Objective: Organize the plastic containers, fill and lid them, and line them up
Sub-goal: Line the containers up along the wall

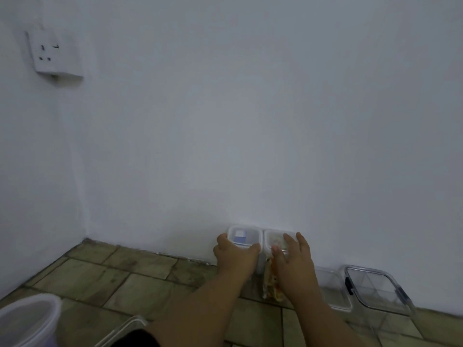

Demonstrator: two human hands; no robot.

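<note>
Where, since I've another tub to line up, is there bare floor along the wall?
Free: the tiled floor by the wall, between the corner and the left container. Crowded: rightward, the right container and two clear boxes fill the wall line.

Two small lidded containers point(244, 236) sit under the left grip point(235, 256) and right grip point(295, 264), one each. Two clear square containers point(375, 289) lie just right of the right grip. One round tub point(27, 319) stands well left of the left grip; one wall socket point(53, 55) hangs high above it.
</note>
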